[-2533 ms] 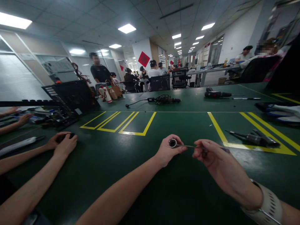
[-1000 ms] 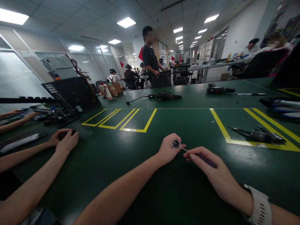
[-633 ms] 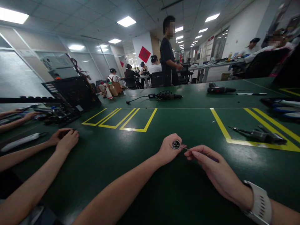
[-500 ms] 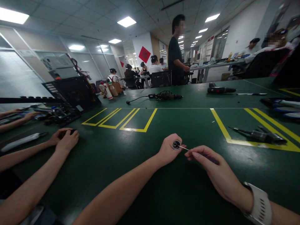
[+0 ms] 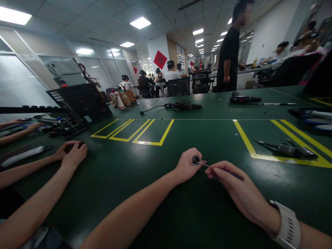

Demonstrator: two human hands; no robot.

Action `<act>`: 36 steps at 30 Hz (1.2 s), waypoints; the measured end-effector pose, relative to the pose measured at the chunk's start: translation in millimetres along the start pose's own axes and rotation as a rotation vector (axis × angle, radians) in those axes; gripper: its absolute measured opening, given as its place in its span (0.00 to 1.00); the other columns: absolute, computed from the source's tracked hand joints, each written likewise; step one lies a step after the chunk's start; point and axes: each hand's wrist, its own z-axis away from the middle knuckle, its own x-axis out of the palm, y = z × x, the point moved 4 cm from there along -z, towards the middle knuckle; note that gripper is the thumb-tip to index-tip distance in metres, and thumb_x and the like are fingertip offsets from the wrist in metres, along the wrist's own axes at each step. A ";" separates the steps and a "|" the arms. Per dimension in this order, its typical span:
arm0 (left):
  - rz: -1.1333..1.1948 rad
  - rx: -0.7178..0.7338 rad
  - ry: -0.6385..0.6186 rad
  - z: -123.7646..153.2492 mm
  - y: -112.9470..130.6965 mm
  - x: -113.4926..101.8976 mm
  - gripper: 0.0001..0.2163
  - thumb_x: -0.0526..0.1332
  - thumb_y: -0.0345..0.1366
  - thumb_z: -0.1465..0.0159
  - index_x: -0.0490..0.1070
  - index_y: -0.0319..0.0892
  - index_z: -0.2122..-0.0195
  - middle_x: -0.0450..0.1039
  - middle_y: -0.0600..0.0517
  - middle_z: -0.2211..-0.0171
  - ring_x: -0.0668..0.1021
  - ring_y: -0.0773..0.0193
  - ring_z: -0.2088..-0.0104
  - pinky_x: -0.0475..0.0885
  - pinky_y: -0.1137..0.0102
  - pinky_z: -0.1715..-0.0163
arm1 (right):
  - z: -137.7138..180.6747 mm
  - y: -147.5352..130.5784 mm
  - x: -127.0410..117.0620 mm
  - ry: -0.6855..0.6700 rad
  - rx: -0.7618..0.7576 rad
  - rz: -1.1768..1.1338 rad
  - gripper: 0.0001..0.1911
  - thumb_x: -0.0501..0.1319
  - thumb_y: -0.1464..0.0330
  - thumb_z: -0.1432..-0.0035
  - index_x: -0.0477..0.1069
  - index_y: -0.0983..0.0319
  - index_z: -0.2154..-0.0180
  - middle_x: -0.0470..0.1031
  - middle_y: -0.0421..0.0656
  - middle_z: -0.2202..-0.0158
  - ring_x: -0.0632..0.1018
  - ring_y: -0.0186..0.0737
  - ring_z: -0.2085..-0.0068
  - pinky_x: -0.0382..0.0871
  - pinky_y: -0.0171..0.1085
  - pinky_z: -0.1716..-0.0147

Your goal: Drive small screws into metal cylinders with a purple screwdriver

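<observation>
My left hand (image 5: 186, 165) is closed around a small round dark part with a metal rim (image 5: 195, 160), held just above the green table (image 5: 155, 180). My right hand (image 5: 230, 183) pinches a thin screwdriver (image 5: 228, 172) with a dark handle. Its metal tip points left into the middle of the round part. A white watch band sits on my right wrist.
A co-worker's two hands (image 5: 71, 152) rest on a dark object at the left. A black open computer case (image 5: 77, 107) stands at the far left. Tools (image 5: 287, 149) lie at the right on yellow lines. A cabled tool (image 5: 181, 105) and a driver (image 5: 242, 99) lie farther back. A person in black (image 5: 229, 58) stands behind the table.
My hands and the screwdriver have held almost still on the round part. The standing person in black has walked from the left to the right behind the table.
</observation>
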 end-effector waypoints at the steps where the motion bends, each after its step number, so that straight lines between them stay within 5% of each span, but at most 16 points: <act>1: 0.000 -0.007 0.002 0.0 -0.7 0.0 0.11 0.62 0.36 0.44 0.61 0.41 0.77 0.61 0.57 0.77 0.66 0.70 0.75 0.62 0.74 0.73 | 0.2 1.1 -0.4 0.001 -0.004 0.011 0.10 0.60 0.60 0.44 0.74 0.60 0.66 0.75 0.43 0.64 0.74 0.44 0.59 0.65 0.46 0.54; 7: -0.076 -0.046 0.009 0.4 -4.1 -0.1 0.11 0.62 0.36 0.44 0.61 0.40 0.78 0.61 0.57 0.76 0.67 0.69 0.75 0.63 0.74 0.74 | 2.7 2.6 -5.8 0.014 -0.071 0.176 0.11 0.60 0.59 0.43 0.73 0.59 0.65 0.75 0.43 0.63 0.74 0.45 0.58 0.65 0.45 0.56; 16: -0.230 0.086 -0.104 2.8 2.4 5.9 0.07 0.60 0.30 0.44 0.62 0.40 0.76 0.63 0.56 0.75 0.68 0.68 0.73 0.61 0.73 0.72 | 7.0 -17.1 2.8 -0.014 -0.306 0.649 0.10 0.54 0.62 0.41 0.69 0.59 0.69 0.73 0.42 0.68 0.73 0.43 0.65 0.66 0.42 0.65; 26: -0.256 0.081 -0.171 2.6 5.2 4.6 0.06 0.60 0.30 0.44 0.63 0.40 0.75 0.66 0.55 0.73 0.69 0.67 0.71 0.62 0.71 0.67 | -4.5 -9.8 -9.9 0.059 -0.030 0.227 0.14 0.59 0.57 0.47 0.73 0.61 0.70 0.75 0.45 0.68 0.75 0.47 0.61 0.66 0.45 0.59; 32: -0.273 0.072 -0.164 2.0 3.4 6.3 0.06 0.61 0.31 0.43 0.64 0.40 0.76 0.65 0.55 0.74 0.68 0.67 0.72 0.62 0.72 0.70 | -2.5 -7.2 -9.4 0.091 -0.061 0.270 0.13 0.58 0.58 0.46 0.73 0.61 0.70 0.75 0.45 0.68 0.74 0.47 0.62 0.65 0.44 0.60; 36: -0.297 0.083 -0.176 2.5 2.5 8.3 0.06 0.60 0.32 0.43 0.64 0.41 0.75 0.65 0.55 0.74 0.68 0.67 0.72 0.61 0.72 0.70 | 7.1 -14.2 -4.2 0.043 -0.256 0.492 0.12 0.55 0.60 0.42 0.70 0.60 0.71 0.73 0.43 0.68 0.73 0.44 0.64 0.65 0.41 0.65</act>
